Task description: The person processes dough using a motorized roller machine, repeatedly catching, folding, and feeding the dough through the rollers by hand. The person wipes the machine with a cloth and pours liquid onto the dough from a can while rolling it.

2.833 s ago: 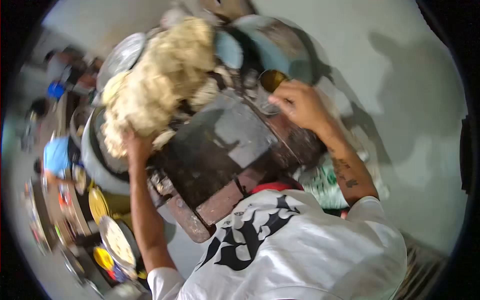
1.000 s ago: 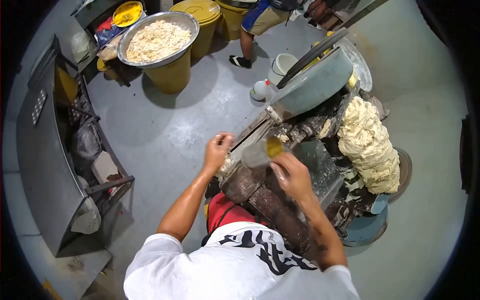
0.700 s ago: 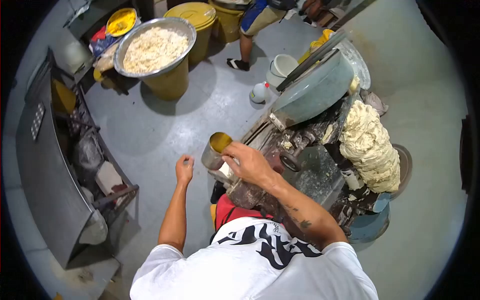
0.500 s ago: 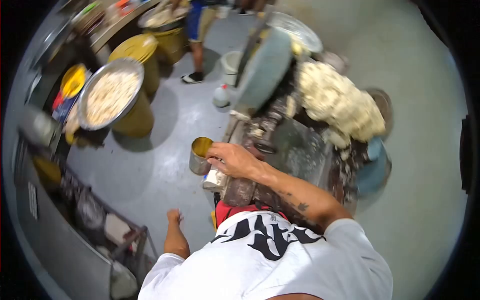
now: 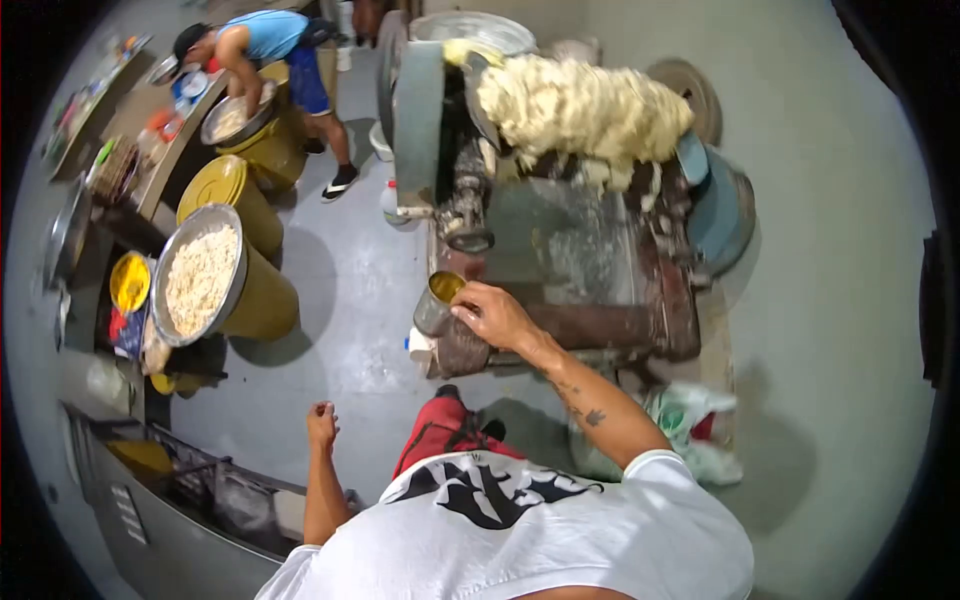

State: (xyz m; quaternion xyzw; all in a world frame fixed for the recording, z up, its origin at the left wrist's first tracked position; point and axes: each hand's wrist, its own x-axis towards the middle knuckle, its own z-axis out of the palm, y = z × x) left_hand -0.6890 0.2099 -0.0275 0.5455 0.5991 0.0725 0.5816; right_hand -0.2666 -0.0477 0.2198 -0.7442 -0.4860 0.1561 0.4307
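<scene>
My right hand (image 5: 488,314) grips the rim of a grey tin can (image 5: 432,312), whose inside looks golden. The can is held near the front left corner of a worn red-brown machine frame (image 5: 600,328). Just beneath it, a small white object (image 5: 421,348) with a blue end sits against that corner. Over the far side of the machine hangs a big lumpy mass of pale dough (image 5: 585,108). Out to my left, my left hand (image 5: 322,424) is held away from everything, its fingers loosely bent and apart from the thumb, with nothing visible in it.
On the left, a metal basin (image 5: 240,290) of pale crumbly pieces rests on a yellow drum. Farther back stands a lidded yellow drum (image 5: 222,190). A co-worker (image 5: 275,40) bends over another basin. Plastic bags (image 5: 690,425) lie right of my legs; a jug (image 5: 393,205) stands beside the machine.
My view has turned, bringing the machine square ahead and the bent co-worker into sight. My right hand stays on the can, and my left hand is raised a little higher.
</scene>
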